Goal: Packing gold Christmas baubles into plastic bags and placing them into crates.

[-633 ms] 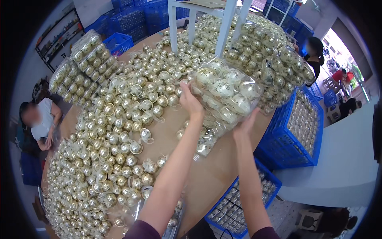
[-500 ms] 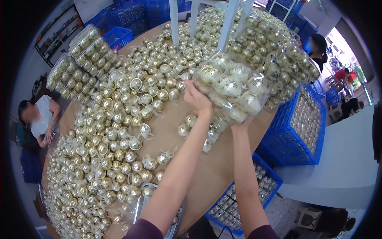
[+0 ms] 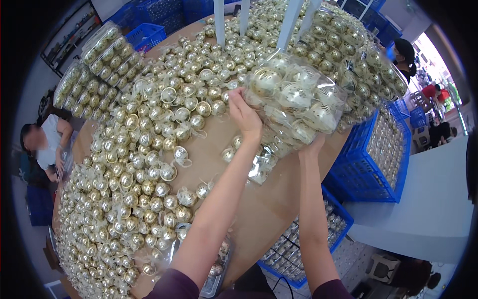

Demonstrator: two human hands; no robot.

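Note:
A clear plastic pack of shiny pale-gold balls (image 3: 298, 99) is held up, tilted, above the table. My left hand (image 3: 245, 115) grips its left side, thumb and fingers closed along the plastic. From below, my right hand (image 3: 312, 145) supports the lower right corner; most of its fingers are hidden behind the pack. Just under it, another bagged group of balls (image 3: 263, 167) rests on the brown tabletop (image 3: 264, 209). Loose gold balls with pale ribbon loops (image 3: 149, 187) spread in a large heap to the left of my arms.
Stacked ball packs stand at far left (image 3: 107, 55) and far right (image 3: 348, 65). White legs (image 3: 219, 22) rise among the loose balls. Blue crates (image 3: 358, 174) of balls stand to the right, below table level. A clear tray (image 3: 211, 286) lies by my left forearm. A person (image 3: 50, 144) sits at left.
Both hands have shifted slightly, carrying the pack a little to the right and tilting it. The view has also moved slightly, and more of the clear tray shows beside my left forearm.

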